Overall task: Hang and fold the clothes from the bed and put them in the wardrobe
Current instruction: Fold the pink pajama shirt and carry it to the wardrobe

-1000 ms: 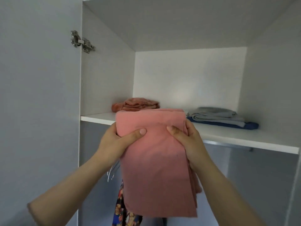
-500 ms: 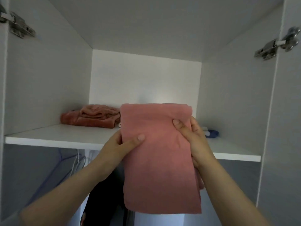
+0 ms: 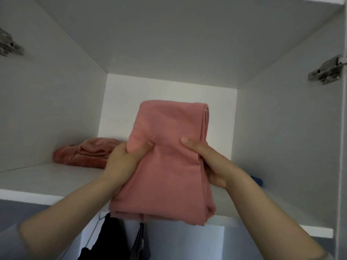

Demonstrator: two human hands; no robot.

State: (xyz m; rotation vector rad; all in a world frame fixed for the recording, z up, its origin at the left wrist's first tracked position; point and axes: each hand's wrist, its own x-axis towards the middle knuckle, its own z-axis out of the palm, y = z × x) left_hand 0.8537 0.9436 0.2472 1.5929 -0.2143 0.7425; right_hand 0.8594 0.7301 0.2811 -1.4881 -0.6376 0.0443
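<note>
A folded pink garment (image 3: 169, 166) is held up in front of the wardrobe's top shelf (image 3: 41, 181). My left hand (image 3: 124, 162) grips its left edge, thumb on the front. My right hand (image 3: 210, 162) grips the right edge, thumb likewise on the front. The garment's upper part reaches over the shelf, while its lower end hangs over the shelf's front edge. Behind it, a folded orange-pink garment (image 3: 88, 152) lies at the back left of the shelf. A blue garment (image 3: 258, 181) shows just past my right wrist, mostly hidden.
White wardrobe walls enclose the shelf left and right, each with a metal door hinge (image 3: 326, 72). Dark clothes (image 3: 112, 239) hang below the shelf. The shelf's front left part is bare.
The pink garment has been lifted higher and further in over the shelf, and both hands now hold it lower down its sides. The view has tilted upward and moved closer.
</note>
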